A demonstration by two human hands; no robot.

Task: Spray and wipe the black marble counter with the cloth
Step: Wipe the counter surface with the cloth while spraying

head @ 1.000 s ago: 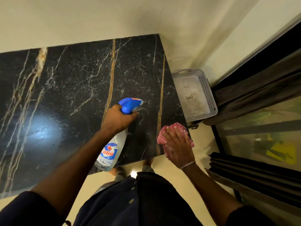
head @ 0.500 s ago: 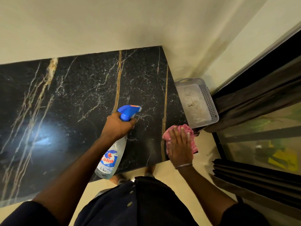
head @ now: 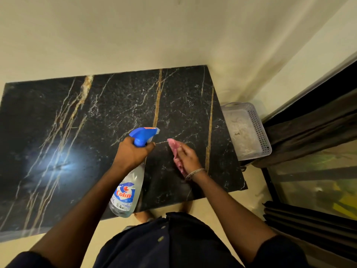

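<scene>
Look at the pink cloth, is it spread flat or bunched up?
Bunched up. The pink cloth is gathered in the right hand.

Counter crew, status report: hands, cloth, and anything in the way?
Left hand gripping spray bottle. Right hand holding pink cloth over black marble counter. Nothing on the counter in the way.

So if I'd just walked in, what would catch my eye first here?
Probably the black marble counter with gold and white veins, with a bright glare of light at its left. Over its right part, the left hand grips a clear spray bottle with a blue trigger head, and the right hand holds a pink cloth. A pale perforated plastic basket sits past the counter's right edge.
</scene>
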